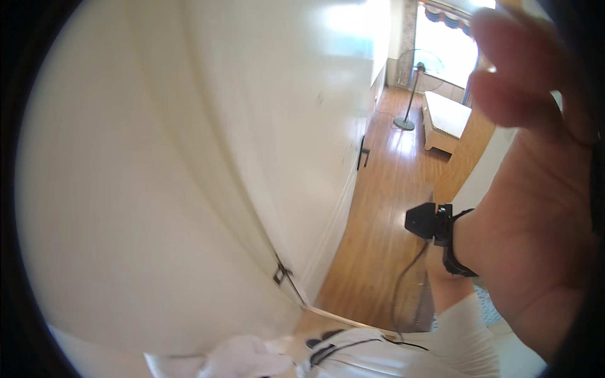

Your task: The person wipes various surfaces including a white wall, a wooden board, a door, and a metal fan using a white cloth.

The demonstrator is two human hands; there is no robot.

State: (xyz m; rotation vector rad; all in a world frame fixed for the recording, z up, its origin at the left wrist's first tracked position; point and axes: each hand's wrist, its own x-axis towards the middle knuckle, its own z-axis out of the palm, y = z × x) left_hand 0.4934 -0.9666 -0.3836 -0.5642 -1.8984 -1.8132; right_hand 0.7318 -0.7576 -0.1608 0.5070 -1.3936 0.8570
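My right hand [524, 212] is raised close to the camera and fills the right side of the view. Its fingers are bent and blurred, and the dark rim cuts off part of them. Whether they hold anything cannot be seen. Around the wrist runs a black strap carrying a small black device [420, 221], from which a thin cable [397, 283] hangs down. A white sleeve [465, 330] covers the forearm. My left hand is out of view. White clothing [368, 359] shows along the bottom edge.
A pale door [274, 118] with a black lever handle [364, 153] stands before me. A metal latch [281, 274] sits low on its edge. Beyond the wooden floor [378, 227] are a pedestal fan [405, 124], a low white-topped bed or bench [446, 113] and a bright window [449, 42].
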